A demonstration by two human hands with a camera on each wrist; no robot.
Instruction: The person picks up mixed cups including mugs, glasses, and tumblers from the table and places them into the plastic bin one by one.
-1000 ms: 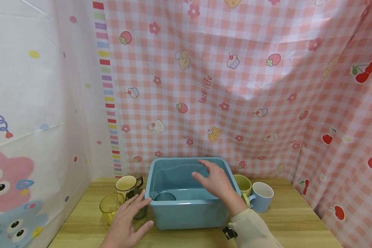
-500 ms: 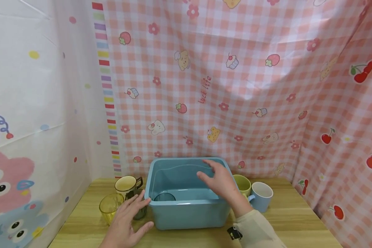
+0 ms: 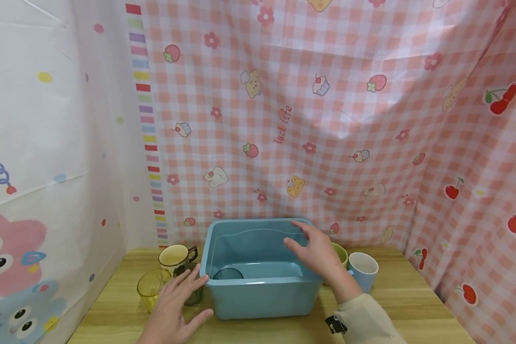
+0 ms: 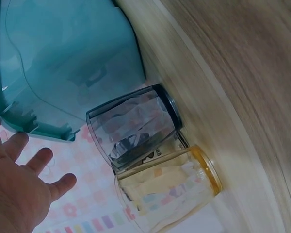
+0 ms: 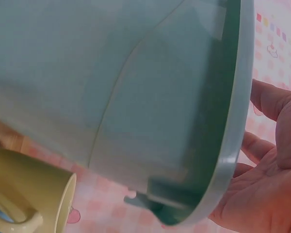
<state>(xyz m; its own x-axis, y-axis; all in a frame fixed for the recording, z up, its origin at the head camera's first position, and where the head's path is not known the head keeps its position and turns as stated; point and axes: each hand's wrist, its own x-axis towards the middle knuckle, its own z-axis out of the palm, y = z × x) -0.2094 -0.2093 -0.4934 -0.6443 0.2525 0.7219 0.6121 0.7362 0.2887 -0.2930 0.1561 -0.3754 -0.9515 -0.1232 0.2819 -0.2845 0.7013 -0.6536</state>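
A blue plastic bin [image 3: 262, 298] stands on the wooden table. Inside, at its near left corner, sits a dark clear glass [image 3: 229, 274]. My left hand [image 3: 176, 303] is spread, its fingertips at the bin's left rim. Beside that hand are a smoky grey glass [image 4: 136, 128] and a yellow glass [image 4: 169, 184]; behind them is a cream cup [image 3: 174, 254] with a dark handle. Over the bin's right side hovers my right hand [image 3: 318, 251], fingers loosely extended, holding nothing. Right of the bin is a yellow-green mug [image 5: 34, 189], partly hidden in the head view, with a light blue mug [image 3: 365, 270].
A pink checked curtain [image 3: 284, 119] hangs right behind the table, and a white printed sheet [image 3: 47, 143] closes off the left side. The wooden table [image 3: 413, 306] extends right of the mugs.
My right hand has shifted rightward from over the bin's middle to its right side, covering more of both mugs. The left hand has stayed put.
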